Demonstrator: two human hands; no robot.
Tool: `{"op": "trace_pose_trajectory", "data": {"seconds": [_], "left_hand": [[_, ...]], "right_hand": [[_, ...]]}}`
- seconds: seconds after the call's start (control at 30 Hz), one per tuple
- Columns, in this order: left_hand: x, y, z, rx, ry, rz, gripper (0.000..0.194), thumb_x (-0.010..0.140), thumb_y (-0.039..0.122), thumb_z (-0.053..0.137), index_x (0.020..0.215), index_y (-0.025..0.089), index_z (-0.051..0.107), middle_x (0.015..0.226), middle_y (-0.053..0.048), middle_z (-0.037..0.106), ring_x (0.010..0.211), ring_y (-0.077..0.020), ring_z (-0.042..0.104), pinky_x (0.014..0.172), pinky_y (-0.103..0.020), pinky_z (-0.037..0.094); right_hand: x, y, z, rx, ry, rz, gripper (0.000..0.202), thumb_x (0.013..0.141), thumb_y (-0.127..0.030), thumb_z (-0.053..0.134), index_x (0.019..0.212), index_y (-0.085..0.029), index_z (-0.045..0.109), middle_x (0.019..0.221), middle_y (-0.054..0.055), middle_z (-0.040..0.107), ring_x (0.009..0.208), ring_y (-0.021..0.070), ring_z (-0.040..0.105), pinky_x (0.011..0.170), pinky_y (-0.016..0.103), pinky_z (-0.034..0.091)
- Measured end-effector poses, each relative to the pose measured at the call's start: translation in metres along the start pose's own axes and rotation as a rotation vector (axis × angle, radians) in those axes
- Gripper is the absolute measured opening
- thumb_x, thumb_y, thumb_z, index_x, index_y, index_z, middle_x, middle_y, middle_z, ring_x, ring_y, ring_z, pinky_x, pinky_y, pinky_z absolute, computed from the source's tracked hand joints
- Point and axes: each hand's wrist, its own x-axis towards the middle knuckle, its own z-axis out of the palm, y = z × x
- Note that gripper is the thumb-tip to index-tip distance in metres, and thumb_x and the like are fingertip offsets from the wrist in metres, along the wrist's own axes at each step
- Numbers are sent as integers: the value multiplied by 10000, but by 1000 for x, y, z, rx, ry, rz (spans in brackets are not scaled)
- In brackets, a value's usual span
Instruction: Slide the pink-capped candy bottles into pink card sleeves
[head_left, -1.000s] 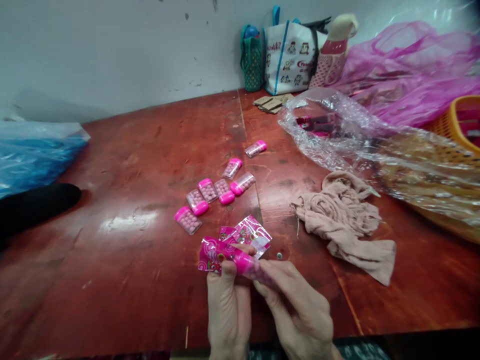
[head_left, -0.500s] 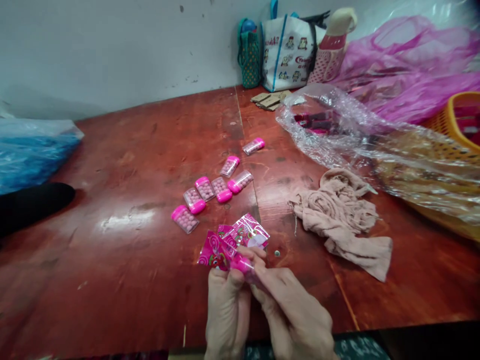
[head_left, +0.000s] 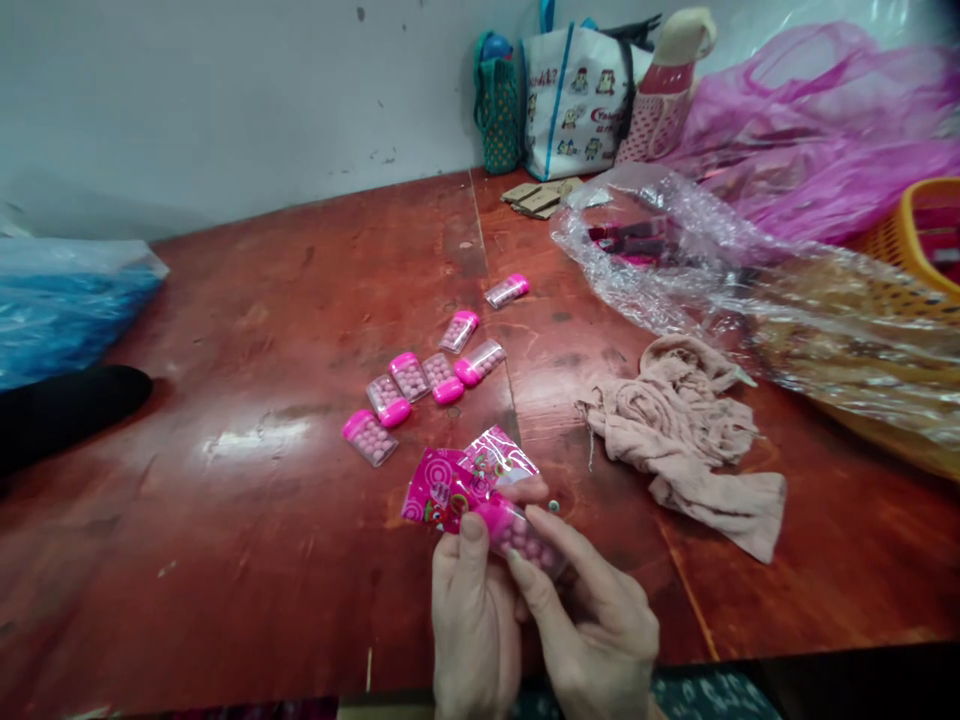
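My left hand [head_left: 474, 610] grips a shiny pink printed wrapper [head_left: 469, 478] near the table's front edge. My right hand [head_left: 592, 620] pinches a clear candy case [head_left: 521, 532] with a pink cap and pink beads, its capped end at the wrapper's mouth. Both hands touch each other over the red wooden table [head_left: 247, 340]. Several more pink-capped candy cases [head_left: 420, 380] lie loose on the table just beyond the wrapper, one [head_left: 508, 291] farther back.
A crumpled beige cloth [head_left: 686, 440] lies to the right. A large clear plastic bag [head_left: 757, 290] covers a yellow basket [head_left: 926, 240]. Pink plastic sheeting [head_left: 825, 130] and tote bags [head_left: 574, 100] sit at the back wall. Blue plastic [head_left: 67, 310] and a dark sleeve [head_left: 67, 410] are left.
The candy case has slid lower right, showing more of its bead-filled body outside the wrapper. My hands have shifted slightly right.
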Motion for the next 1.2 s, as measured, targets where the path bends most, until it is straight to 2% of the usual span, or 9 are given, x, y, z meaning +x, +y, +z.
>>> {"op": "trace_pose_trajectory", "data": {"seconds": [0.1,0.2,0.33,0.43,0.53,0.7,0.87,1.03,1.2], "left_hand": [[-1,-2,2,-8,0,-19,278,729,401,644,813,146,716,792,-103,690,640,-163,618,441,-184,437],[-1,0,3,-26,-16,-40,323,751,429,613,898,159,710,840,-108,690,530,-103,557,345,-143,342],[-2,2,2,10,19,-30,282,764,388,613,901,159,705,744,-76,686,361,-28,409,296,-129,268],[-4,1,3,61,15,9,239,788,332,595,858,134,710,784,-87,694,409,-43,474,361,-139,360],[-5,-2,4,89,-35,24,249,810,317,565,876,123,707,899,-119,693,645,-133,613,566,-207,490],[1,0,-5,90,-70,-40,252,800,291,585,980,139,673,882,-114,690,804,-195,637,747,-312,504],[9,11,-18,196,-38,63,202,753,278,646,902,147,678,802,-71,683,745,-167,626,723,-292,497],[6,5,-21,276,-227,-90,208,745,197,657,951,169,656,786,-42,665,687,-126,592,629,-226,460],[3,-4,-13,253,-182,-154,149,740,195,660,878,143,641,674,-17,613,555,-90,532,533,-203,411]], "right_hand": [[1,-1,1,75,42,51,369,746,-66,620,1079,-221,643,906,39,716,727,176,694,667,236,594],[6,0,2,373,-81,273,346,776,-102,616,1091,-246,622,897,30,726,682,175,702,570,222,599],[6,-3,8,573,-48,476,292,754,-130,661,1024,-239,653,916,28,728,791,182,697,709,234,584],[-1,-5,11,391,74,375,312,726,-117,680,1009,-247,672,889,14,731,762,164,700,704,186,572],[-4,-2,12,148,120,166,353,713,-112,673,1042,-240,663,893,22,727,722,166,700,696,203,574],[6,5,6,69,-53,101,317,780,-134,611,1084,-225,613,930,36,707,740,166,687,646,216,565],[27,-8,-11,-206,-172,-123,335,845,-174,512,1173,-192,580,1037,93,580,980,211,545,815,325,468],[49,-15,-19,-75,-380,138,202,883,-296,497,848,-192,666,916,48,566,884,174,527,778,285,445],[49,-8,-17,48,-252,328,237,872,-319,518,699,-189,615,780,5,534,759,140,527,706,246,445]]}}
